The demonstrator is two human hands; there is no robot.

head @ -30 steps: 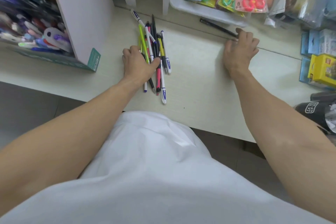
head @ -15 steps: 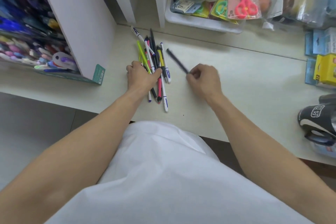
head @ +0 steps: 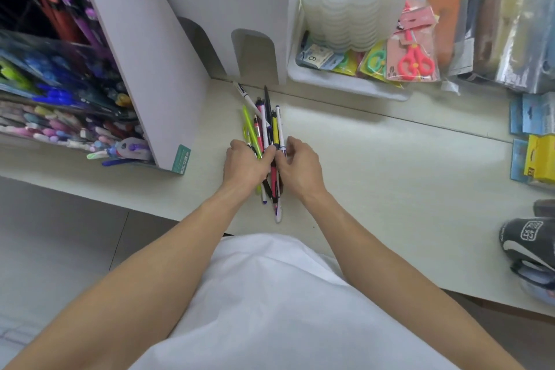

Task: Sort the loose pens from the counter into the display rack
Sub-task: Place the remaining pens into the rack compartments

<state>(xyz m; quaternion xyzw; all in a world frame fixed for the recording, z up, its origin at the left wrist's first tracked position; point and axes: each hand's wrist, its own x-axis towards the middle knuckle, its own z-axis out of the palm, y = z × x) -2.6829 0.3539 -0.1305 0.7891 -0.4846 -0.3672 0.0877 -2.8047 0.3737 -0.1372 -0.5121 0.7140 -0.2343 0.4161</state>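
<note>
Both hands, the left hand and right hand, curl around the pile of loose pens on the worktop, gathering them; next comes lifting them toward the display rack at left.

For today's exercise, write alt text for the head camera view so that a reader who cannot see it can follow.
Both hands, left hand and right hand, close around a bundle of pens lying on a pale counter. A display rack full of pens stands at the left, and a white tray of packaged scissors sits behind.
</note>
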